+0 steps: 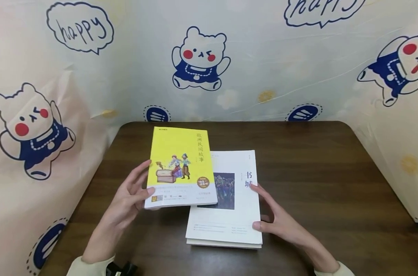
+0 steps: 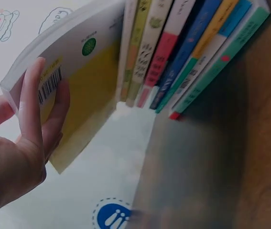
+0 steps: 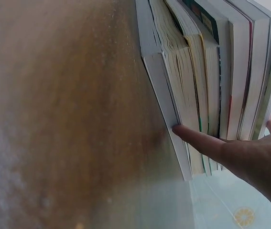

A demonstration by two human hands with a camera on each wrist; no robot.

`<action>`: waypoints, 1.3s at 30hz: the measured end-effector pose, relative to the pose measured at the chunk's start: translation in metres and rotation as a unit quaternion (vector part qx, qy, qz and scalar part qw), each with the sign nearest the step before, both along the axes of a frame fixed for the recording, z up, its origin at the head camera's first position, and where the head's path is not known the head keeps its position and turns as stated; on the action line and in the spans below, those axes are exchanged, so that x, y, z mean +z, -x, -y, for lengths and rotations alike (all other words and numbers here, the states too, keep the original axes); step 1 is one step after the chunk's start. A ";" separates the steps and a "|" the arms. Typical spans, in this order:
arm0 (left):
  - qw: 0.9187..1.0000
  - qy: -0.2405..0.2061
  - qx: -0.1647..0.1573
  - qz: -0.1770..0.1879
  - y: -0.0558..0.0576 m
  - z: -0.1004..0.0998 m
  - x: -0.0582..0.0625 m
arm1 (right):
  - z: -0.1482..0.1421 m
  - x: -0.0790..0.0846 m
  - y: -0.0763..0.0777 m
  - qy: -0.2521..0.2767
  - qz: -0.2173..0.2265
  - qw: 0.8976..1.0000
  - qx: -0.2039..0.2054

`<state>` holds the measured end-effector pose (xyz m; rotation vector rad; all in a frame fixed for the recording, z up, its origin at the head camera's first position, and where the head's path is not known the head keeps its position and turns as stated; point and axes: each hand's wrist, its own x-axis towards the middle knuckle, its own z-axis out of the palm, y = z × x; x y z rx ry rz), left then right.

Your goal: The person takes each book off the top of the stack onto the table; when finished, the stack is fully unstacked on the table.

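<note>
My left hand [image 1: 124, 199] holds a yellow and white book [image 1: 176, 149] by its left edge, thumb on the front cover. In the left wrist view the fingers [image 2: 31, 100] lie on its back cover near the barcode. The book is raised and overlaps a white-covered book [image 1: 226, 226] on top of a stack. My right hand [image 1: 281, 222] touches the right side of the stack. Thumb and one fingertip rest at the top book's edge, while a straight finger [image 3: 202, 143] reaches down the page edges to the lowest book.
The stack consists of several books of varied thickness, with coloured spines [image 2: 173, 57] toward the left. It stands on a dark brown wooden table [image 1: 316, 165]. A cloth [image 1: 133, 69] printed with bears surrounds the table at the back and sides.
</note>
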<state>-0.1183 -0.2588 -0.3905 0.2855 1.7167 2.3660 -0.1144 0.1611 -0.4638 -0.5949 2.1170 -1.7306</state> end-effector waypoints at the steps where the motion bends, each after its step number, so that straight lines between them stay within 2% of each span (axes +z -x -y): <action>1: 1.000 -0.004 0.007 -0.005 -0.002 0.005 0.002 | 0.002 0.000 0.001 0.007 -0.004 1.000 0.006; 6: 0.999 -0.026 0.047 -0.010 -0.009 0.025 0.011 | 0.011 -0.001 0.005 0.023 -0.012 0.999 0.024; 11: 0.995 -0.068 0.075 0.010 -0.003 0.035 0.016 | 0.008 0.000 0.003 0.003 -0.009 1.000 0.008; 13: 0.994 -0.067 0.084 0.022 0.005 0.036 0.018 | 0.004 0.000 0.000 -0.007 -0.007 1.000 -0.004; 18: 0.993 -0.034 0.106 0.034 0.024 0.041 0.018 | -0.003 0.001 -0.006 -0.028 -0.008 0.999 -0.024; 24: 0.990 -0.018 0.126 0.057 0.041 0.058 0.023 | 0.000 0.000 -0.006 -0.033 -0.016 0.999 -0.021; 29: 0.990 0.008 0.121 0.070 0.057 0.074 0.028 | 0.007 0.000 -0.004 -0.030 -0.014 0.999 -0.014; 35: 0.991 0.034 0.104 0.081 0.095 0.084 0.030 | 0.006 -0.002 -0.002 -0.015 -0.021 0.999 -0.019; 39: 0.986 0.076 0.107 0.099 0.115 0.095 0.021 | 0.008 -0.004 -0.003 -0.004 -0.020 1.000 -0.015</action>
